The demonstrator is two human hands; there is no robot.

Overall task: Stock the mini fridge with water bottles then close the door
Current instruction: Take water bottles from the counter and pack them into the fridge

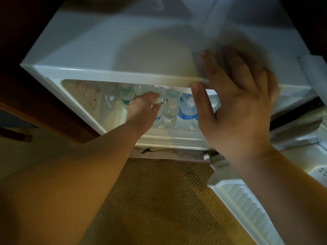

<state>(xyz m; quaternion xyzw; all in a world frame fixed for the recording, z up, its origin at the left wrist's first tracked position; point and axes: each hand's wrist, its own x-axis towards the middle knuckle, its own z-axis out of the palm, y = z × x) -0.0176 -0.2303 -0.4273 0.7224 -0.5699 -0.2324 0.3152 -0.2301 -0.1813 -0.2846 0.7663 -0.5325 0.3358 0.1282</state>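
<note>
Clear plastic water bottles point(188, 110) stand inside the smooth white mini fridge point(99, 55); left hand point(143, 108) grips one bottle's cap point(156, 100), right hand point(237, 103) spread flat, empty.

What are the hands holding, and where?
The left hand grips a clear plastic water bottle by its white-capped top inside the white mini fridge. The right hand rests open on the fridge top, holding nothing.

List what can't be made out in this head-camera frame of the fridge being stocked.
- How many bottles are inside: the fridge top and both hands cover the back rows.
- The bottle the left hand is on: fingers hide its cap and label.
- What the right hand holds on the fridge top: blurred, only a pale shape.
- The open door: cut off by the right and bottom edges.
- Label text: too small.
</note>
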